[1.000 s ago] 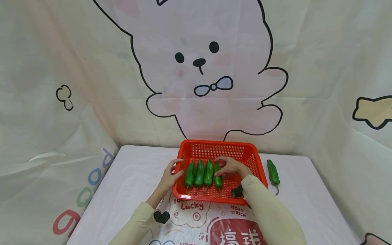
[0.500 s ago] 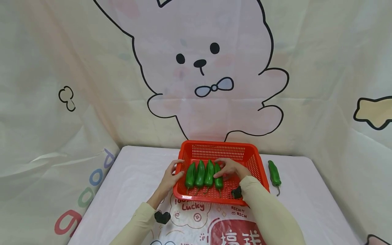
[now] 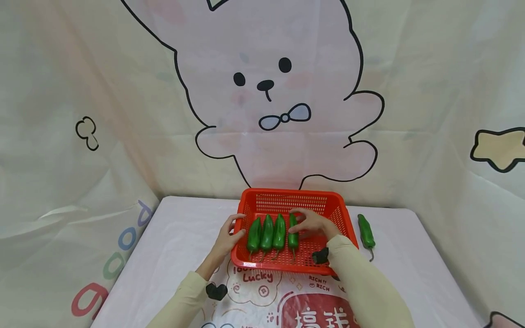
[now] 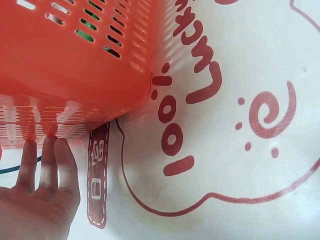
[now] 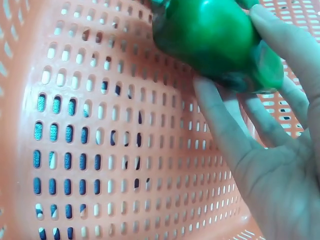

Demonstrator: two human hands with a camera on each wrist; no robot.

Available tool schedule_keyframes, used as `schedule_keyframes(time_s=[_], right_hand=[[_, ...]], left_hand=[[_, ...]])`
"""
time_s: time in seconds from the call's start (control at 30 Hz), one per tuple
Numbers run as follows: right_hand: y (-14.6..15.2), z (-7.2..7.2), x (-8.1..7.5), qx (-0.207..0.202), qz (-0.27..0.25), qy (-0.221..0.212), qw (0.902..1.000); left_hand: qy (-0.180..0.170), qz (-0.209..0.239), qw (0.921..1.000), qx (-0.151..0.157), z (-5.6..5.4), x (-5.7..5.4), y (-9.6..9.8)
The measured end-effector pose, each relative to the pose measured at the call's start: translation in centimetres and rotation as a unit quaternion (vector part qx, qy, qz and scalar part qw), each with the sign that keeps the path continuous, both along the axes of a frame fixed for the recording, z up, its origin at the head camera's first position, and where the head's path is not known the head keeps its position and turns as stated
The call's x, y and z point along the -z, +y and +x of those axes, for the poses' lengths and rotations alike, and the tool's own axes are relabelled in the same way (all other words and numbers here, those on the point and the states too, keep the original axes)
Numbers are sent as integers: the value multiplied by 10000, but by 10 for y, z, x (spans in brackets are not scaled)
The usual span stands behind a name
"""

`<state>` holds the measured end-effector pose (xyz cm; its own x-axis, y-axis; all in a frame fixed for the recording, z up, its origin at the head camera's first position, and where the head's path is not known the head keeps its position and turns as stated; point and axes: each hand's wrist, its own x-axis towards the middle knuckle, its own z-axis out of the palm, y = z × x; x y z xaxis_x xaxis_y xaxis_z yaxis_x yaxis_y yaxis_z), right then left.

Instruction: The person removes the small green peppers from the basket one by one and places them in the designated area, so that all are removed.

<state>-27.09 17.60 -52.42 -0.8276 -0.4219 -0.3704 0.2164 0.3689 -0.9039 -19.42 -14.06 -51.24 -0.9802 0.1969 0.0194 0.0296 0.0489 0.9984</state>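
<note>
A red plastic basket (image 3: 316, 196) stands on the table with several green chili peppers in a row inside. My left hand (image 3: 223, 237) holds its left side: thumb and index overlap the rim, while other fingertips press the outer wall in the left wrist view. Inside the basket, my right hand (image 3: 311, 223) grips the rightmost pepper (image 3: 293, 237) between thumb and fingers. That pepper (image 5: 210, 35) fills the top of the right wrist view, blurred, above the slotted basket floor. To its left lie the other peppers (image 3: 267, 233), stems toward me.
One more green chili pepper (image 3: 366, 231) lies on the white table (image 3: 193, 218), just right of the basket. A printed mat (image 3: 262, 291) lies in front of the basket. Behind hangs a backdrop (image 3: 287, 150) with a cartoon animal.
My right hand has shifted slightly right with its pepper, which now stands farther from the one beside it. My left hand stays on the basket's side.
</note>
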Motion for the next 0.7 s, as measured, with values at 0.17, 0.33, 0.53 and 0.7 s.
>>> schedule_keyframes(time_s=[0.17,0.33,0.53,0.7], right_hand=[[6,-3,0,-77,-506,-278,9983],[10,-6,-6,44,-729,-457,9963],[17,-8,-19,173,-1013,-627,9927],[22,-8,-34,196,-1206,-574,9908]], left_hand=[[9,21,10000,-18,0,1,1],[18,-16,10000,-19,1,-1,3],[-49,99,9999,-1,-1,5,1],[-38,136,9998,-137,-11,27,-1]])
